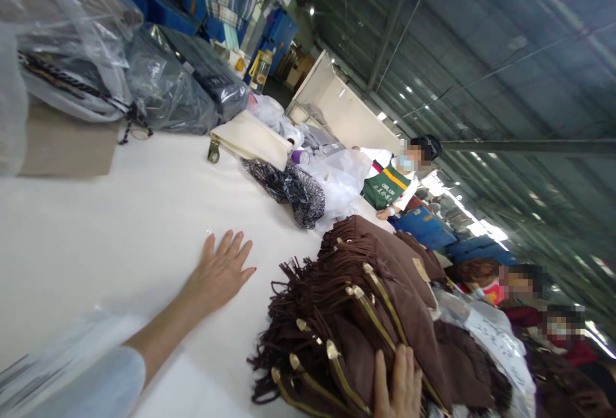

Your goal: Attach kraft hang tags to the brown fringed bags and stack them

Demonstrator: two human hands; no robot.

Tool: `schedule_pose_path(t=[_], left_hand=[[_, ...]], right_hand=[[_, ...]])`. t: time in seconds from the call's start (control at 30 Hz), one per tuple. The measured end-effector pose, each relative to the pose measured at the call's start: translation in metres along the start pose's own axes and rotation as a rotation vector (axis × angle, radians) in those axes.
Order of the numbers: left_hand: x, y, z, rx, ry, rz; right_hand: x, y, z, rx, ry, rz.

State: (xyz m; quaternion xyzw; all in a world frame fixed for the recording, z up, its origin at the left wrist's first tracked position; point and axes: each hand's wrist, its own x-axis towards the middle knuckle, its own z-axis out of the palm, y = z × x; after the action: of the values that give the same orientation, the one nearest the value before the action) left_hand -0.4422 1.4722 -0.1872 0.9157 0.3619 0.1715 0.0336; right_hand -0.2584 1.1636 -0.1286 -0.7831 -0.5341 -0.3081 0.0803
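My left hand [222,271] lies over the white tabletop [144,232] with its fingers spread and nothing in it. To its right is a pile of dark brown fringed bags [399,254] with gold zippers and zipper ends. My right hand [398,384], at the bottom of the view, rests flat on the brown fabric, fingers stretched out and close together. Its wrist is cut off by the frame edge. Just beyond my left hand sits a black speckled plastic bundle [301,196].
Plastic-wrapped bags [168,78] line the table's far left, beside a brown cardboard piece [70,142]. A cream pouch [257,139] and white plastic bags [339,177] lie farther back. A person in a green apron [387,183] stands beyond; other people are at the right.
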Motion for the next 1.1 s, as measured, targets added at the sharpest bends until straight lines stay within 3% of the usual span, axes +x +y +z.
schedule_pose_path(t=[0.23, 0.37, 0.47, 0.6, 0.8, 0.9, 1.1], left_hand=[[-0.002, -0.003, 0.003, 0.001, 0.095, 0.042], [-0.004, -0.005, 0.006, 0.009, 0.116, 0.068], [-0.003, -0.004, 0.001, 0.061, 0.080, 0.062], [0.000, -0.002, -0.010, 0.178, -0.004, 0.075], [0.001, -0.008, -0.004, 0.268, 0.027, 0.107], [0.000, -0.007, -0.003, 0.197, 0.059, 0.101], [0.000, -0.006, -0.021, -0.122, -0.056, 0.081]], right_hand=[[-0.003, 0.004, 0.016, -0.194, 0.047, -0.090], [0.003, 0.001, 0.018, -0.208, -0.106, -0.091], [0.021, -0.004, 0.020, -0.211, -0.239, -0.019], [0.052, -0.008, 0.029, -0.233, -0.314, 0.076], [0.091, 0.000, 0.043, -0.248, -0.384, 0.111], [0.107, 0.005, 0.048, -0.233, -0.437, 0.150], [0.134, -0.001, 0.048, -0.186, -0.499, 0.202]])
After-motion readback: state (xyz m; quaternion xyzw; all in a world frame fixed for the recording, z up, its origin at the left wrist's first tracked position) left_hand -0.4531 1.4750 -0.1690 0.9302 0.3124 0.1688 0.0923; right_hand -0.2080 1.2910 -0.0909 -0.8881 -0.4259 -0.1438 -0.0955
